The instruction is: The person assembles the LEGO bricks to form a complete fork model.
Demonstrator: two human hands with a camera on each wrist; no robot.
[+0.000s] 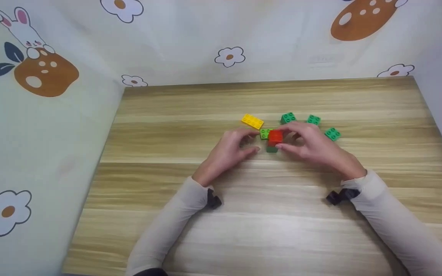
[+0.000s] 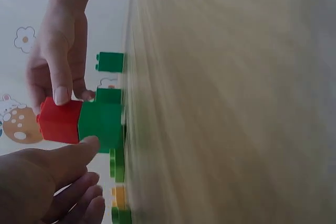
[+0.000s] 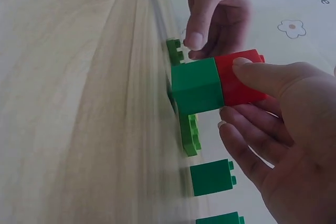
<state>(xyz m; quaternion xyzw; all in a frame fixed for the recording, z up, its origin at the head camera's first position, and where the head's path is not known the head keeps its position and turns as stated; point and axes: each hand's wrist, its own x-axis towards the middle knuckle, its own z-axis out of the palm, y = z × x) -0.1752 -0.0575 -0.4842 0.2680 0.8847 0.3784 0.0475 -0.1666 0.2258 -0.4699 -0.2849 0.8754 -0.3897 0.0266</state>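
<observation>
Red brick (image 2: 60, 121): glossy plastic; table (image 1: 267, 230): smooth, wood-grained.

- Right hand (image 1: 315, 145) grips a red block (image 1: 275, 137) between thumb and fingers; red sits atop a darker green block (image 1: 272, 149)
- Left hand (image 1: 228, 147) curved, thumb and fingers apart; fingertips by a light green block (image 1: 264, 133), contact unclear
- Yellow block (image 1: 252, 121), flat, studs up, beyond left hand; three green blocks (image 1: 314, 120) spaced beyond and beside right hand
- Wood-grain table (image 1: 267, 222) beneath; black devices (image 1: 342, 196) at both wrists, pale sleeves (image 1: 393, 214)
- Pale wall covering (image 1: 182, 46) behind; printed flowers (image 1: 230, 56); rabbit (image 1: 25, 32) above brown fruit (image 1: 46, 74) at left
</observation>
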